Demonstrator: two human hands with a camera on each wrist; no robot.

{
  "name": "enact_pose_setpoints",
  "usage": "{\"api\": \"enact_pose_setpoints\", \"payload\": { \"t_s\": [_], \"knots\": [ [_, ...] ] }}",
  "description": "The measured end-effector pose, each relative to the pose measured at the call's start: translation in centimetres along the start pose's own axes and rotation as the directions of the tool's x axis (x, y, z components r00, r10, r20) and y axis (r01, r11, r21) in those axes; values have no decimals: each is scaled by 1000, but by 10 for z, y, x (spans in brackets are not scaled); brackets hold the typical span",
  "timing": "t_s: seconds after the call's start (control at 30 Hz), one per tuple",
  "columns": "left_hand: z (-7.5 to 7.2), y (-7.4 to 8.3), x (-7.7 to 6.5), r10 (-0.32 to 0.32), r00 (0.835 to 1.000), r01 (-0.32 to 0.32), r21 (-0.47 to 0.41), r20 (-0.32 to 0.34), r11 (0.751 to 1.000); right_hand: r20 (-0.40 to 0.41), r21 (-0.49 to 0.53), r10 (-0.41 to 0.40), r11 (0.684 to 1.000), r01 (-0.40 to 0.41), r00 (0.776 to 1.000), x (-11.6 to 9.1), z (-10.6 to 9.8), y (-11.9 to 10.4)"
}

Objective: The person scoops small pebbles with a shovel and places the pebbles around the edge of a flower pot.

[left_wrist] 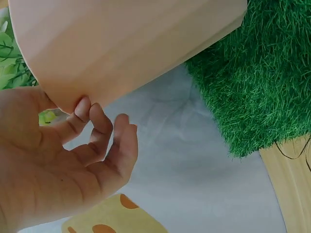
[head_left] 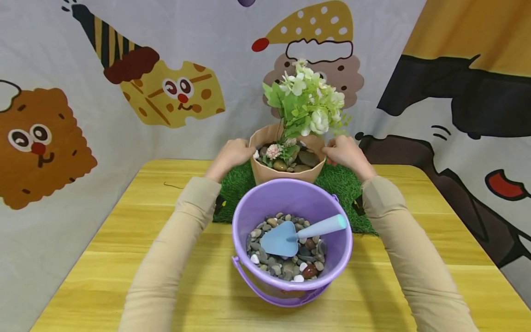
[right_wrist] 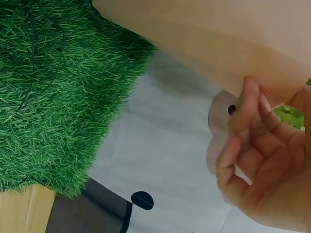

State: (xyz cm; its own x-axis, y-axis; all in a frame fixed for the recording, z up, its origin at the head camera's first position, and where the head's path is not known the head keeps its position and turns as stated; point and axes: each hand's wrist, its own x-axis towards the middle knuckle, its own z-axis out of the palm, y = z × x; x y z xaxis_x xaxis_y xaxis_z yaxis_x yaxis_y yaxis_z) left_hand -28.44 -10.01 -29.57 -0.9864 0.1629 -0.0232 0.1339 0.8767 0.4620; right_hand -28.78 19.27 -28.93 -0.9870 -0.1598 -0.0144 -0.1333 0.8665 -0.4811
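A peach flowerpot (head_left: pixel 286 175) with a fluted wall stands on a green artificial grass mat (head_left: pixel 236 189) at the back of the table. Stones and a spray of white and green artificial flowers (head_left: pixel 309 99) fill it. My left hand (head_left: pixel 233 156) pinches the pot's rim on its left side, thumb inside and index finger outside, as the left wrist view shows. On the opposite side, my right hand (head_left: pixel 346 152) pinches the rim likewise; its other fingers curl loosely in the right wrist view.
Between my forearms sits a purple bucket (head_left: pixel 290 184) of pebbles, its handle hanging down in front. A blue toy trowel (head_left: pixel 282 240) lies on those pebbles. The wooden table (head_left: pixel 124 258) meets a cartoon-printed cloth (head_left: pixel 182 143) behind. A thin dark wire (head_left: pixel 173 186) lies at left.
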Motion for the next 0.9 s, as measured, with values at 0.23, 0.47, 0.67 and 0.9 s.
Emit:
{"api": "enact_pose_setpoints", "payload": {
  "t_s": [0.23, 0.47, 0.67, 0.9],
  "knots": [
    [-1, 6, 1, 16, 1000, -15, 47, -9, 999, -103, -100, -80, 993, 70, 991, 4, 4, 3],
    [0, 9, 1, -11, 999, 13, 75, -34, 997, -156, -129, -109, 988, 90, 982, 5, 8, 4],
    [-1, 19, 2, 1, 999, 2, 87, -43, 996, -225, -141, -143, 984, 112, 964, 1, 6, 9],
    [0, 35, 8, 36, 999, -32, 98, -39, 995, -253, -138, -145, 984, 113, 956, -7, -8, 18]
  ]
}}
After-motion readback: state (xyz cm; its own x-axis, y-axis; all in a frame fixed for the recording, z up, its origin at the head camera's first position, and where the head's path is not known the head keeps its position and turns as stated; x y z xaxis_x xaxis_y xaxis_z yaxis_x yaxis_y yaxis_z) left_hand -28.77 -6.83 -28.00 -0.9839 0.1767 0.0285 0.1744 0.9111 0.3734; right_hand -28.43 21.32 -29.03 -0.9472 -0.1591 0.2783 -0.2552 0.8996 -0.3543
